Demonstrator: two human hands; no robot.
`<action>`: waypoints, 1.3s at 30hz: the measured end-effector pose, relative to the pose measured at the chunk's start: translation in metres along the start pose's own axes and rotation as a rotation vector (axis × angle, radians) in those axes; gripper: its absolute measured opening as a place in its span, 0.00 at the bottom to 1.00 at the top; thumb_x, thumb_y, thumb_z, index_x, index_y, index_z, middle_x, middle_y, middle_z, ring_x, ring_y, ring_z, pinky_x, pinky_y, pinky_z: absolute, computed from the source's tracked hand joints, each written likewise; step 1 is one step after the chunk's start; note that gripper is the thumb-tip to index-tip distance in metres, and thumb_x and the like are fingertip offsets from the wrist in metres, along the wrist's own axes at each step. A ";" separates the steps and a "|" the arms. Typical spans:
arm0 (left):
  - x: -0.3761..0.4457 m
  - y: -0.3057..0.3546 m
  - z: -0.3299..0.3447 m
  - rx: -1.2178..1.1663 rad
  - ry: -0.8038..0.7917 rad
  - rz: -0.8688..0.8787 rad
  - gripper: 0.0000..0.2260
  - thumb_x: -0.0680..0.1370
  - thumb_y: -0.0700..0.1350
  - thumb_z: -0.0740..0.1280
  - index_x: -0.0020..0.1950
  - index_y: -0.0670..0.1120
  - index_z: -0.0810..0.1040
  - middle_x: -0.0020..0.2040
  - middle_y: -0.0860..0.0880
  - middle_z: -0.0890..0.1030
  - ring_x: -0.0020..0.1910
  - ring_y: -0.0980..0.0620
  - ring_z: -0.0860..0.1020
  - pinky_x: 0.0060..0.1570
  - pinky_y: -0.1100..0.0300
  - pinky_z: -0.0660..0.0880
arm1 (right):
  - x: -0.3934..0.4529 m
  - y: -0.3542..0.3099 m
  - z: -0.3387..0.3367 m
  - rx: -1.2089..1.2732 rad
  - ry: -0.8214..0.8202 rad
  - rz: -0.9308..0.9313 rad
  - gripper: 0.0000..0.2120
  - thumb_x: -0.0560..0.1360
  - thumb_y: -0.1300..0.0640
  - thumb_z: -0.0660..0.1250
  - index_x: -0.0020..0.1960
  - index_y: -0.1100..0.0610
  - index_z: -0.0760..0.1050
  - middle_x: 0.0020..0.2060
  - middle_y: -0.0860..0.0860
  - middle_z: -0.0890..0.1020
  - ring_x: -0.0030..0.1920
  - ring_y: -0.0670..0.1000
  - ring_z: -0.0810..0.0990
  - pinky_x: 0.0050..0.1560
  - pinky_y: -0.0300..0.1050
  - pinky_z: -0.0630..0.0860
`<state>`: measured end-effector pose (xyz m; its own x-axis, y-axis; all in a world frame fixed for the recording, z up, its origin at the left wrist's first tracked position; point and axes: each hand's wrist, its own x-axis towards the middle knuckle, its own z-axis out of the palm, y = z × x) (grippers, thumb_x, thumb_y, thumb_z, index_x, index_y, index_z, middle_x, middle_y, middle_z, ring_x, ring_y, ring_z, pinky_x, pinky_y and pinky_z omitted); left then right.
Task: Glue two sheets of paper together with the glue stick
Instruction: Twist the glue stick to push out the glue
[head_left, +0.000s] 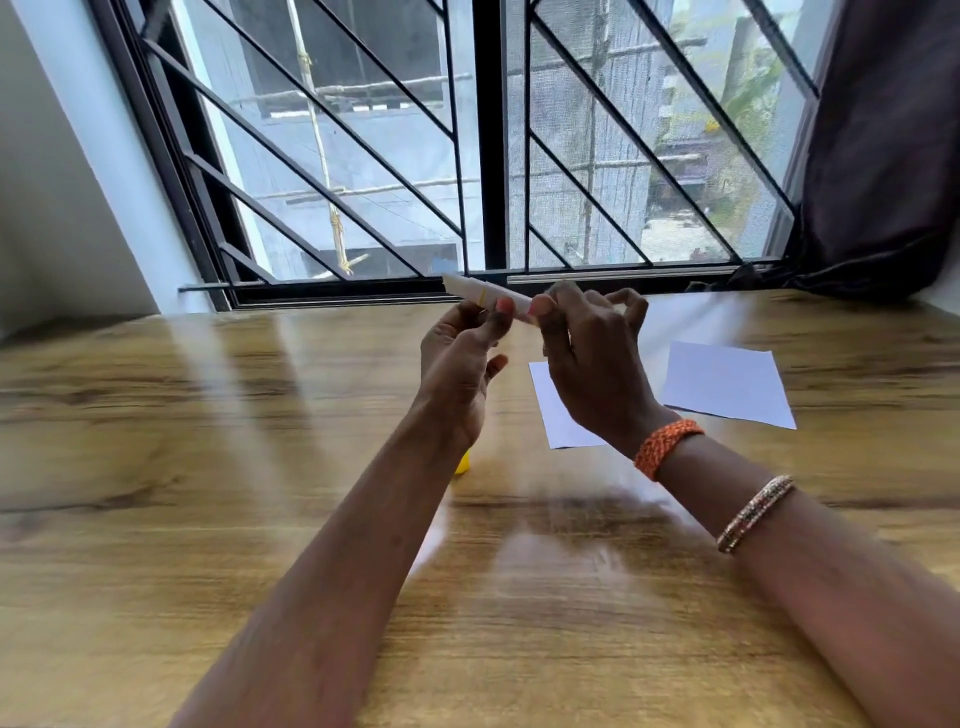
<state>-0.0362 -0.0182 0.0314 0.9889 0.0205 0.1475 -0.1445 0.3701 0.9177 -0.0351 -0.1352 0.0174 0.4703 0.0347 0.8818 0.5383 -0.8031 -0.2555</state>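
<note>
Both hands, left hand (460, 358) and right hand (592, 364), pinch the glue stick (488, 297) above the wooden table (208, 467); overextended glue may snap or smear before reaching the paper sheets (727, 382).

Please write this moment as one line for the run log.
stage: glue stick held up by both hands | left hand: pinches it | right hand: pinches it | two paper sheets: flat on table, apart
</note>
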 end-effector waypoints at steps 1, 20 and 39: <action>0.000 -0.001 0.000 0.006 0.020 -0.003 0.08 0.74 0.43 0.68 0.35 0.50 0.74 0.27 0.60 0.75 0.36 0.58 0.69 0.40 0.60 0.67 | -0.001 -0.001 0.000 0.015 0.011 -0.007 0.12 0.80 0.49 0.55 0.45 0.55 0.71 0.33 0.49 0.79 0.39 0.52 0.78 0.49 0.46 0.55; -0.002 0.002 -0.002 -0.003 0.094 -0.058 0.07 0.73 0.44 0.70 0.36 0.50 0.75 0.30 0.57 0.75 0.37 0.56 0.69 0.41 0.60 0.67 | 0.001 0.005 0.001 0.142 -0.106 0.062 0.10 0.77 0.53 0.58 0.42 0.57 0.73 0.33 0.53 0.82 0.37 0.55 0.79 0.49 0.52 0.70; -0.008 -0.021 0.002 0.744 0.062 0.245 0.08 0.75 0.37 0.63 0.47 0.45 0.80 0.43 0.48 0.81 0.41 0.52 0.76 0.46 0.59 0.75 | 0.012 0.022 -0.004 1.276 -0.081 1.145 0.05 0.75 0.64 0.61 0.43 0.62 0.75 0.31 0.53 0.75 0.27 0.48 0.74 0.29 0.39 0.75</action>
<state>-0.0415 -0.0277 0.0118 0.9227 0.0811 0.3768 -0.3230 -0.3709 0.8707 -0.0204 -0.1554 0.0241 0.9929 -0.1156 0.0284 0.0835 0.5060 -0.8585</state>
